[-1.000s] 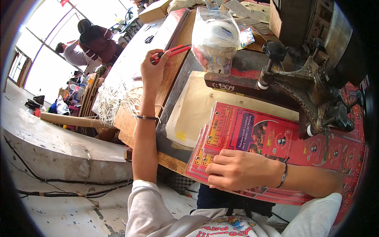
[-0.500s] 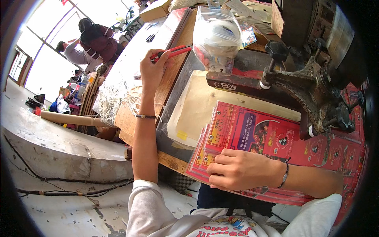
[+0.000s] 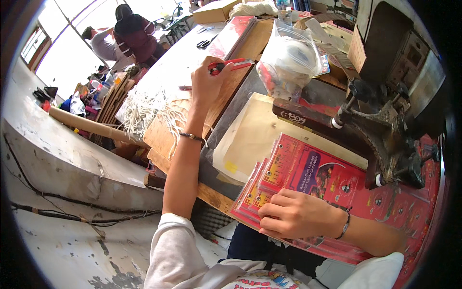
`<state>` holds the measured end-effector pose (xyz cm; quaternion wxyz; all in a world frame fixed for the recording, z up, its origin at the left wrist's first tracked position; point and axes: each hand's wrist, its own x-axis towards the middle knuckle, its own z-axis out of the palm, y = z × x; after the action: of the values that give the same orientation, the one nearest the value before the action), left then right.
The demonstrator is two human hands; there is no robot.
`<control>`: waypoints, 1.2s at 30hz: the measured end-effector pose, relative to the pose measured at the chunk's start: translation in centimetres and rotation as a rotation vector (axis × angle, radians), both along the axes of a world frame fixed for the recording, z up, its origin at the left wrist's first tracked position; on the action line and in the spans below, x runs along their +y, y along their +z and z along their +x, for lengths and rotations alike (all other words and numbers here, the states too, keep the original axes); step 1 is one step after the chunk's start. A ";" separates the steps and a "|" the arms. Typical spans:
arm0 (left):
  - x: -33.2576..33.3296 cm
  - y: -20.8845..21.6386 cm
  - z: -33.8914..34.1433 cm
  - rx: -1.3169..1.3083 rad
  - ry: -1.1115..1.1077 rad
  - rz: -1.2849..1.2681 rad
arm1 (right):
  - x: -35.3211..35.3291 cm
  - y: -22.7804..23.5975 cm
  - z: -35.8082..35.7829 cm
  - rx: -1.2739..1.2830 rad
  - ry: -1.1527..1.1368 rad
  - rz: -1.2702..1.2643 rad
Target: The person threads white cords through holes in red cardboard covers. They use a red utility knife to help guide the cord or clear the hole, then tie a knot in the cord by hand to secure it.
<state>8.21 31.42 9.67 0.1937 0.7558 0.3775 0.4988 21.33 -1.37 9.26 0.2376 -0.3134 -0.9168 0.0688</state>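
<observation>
My left hand [image 3: 208,81] is raised over the table, closed round a slim red-and-black tool [image 3: 240,63], shaped like a utility knife, whose far end points right. Closer to me, my right hand [image 3: 301,213] lies on a stack of glossy red printed sheets [image 3: 332,180], its fingers curled together at the near left part of the pile. Small metal eyelets show at the sheets' left corners, and several sheets are fanned out there. The right fingertips are partly hidden. Beyond the stack lies a cream board [image 3: 245,130] with a yellow patch.
A dark metal machine [image 3: 380,130] with black knobs and a bar overhangs the sheets at right. Behind stands a clear bag [image 3: 291,62] of white material. White cords [image 3: 149,113] hang over the table's left side near black scissors [image 3: 204,43]. Another person [image 3: 132,36] is far left.
The whole view has shifted, so most things sit lower and further right. My left hand still grips the red-and-black tool, and my right hand stays on the sheets.
</observation>
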 end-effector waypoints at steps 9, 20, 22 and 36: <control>-1.2 0.8 0.0 0.229 -0.011 0.104 | -0.1 0.2 -0.1 0.027 -0.006 -0.021; -0.7 0.3 -0.4 0.004 -0.181 0.010 | 0.0 0.1 0.0 0.024 -0.002 -0.029; -0.9 0.3 -0.1 -0.045 -0.245 -0.098 | -0.1 -0.1 0.0 0.044 -0.004 -0.016; -0.9 0.1 0.7 -0.190 -0.258 -0.198 | 0.0 0.0 0.1 0.021 -0.004 0.009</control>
<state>8.91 30.48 9.74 0.3643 0.7248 0.3045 0.4992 21.45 -1.39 9.23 0.2489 -0.3132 -0.9140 0.0678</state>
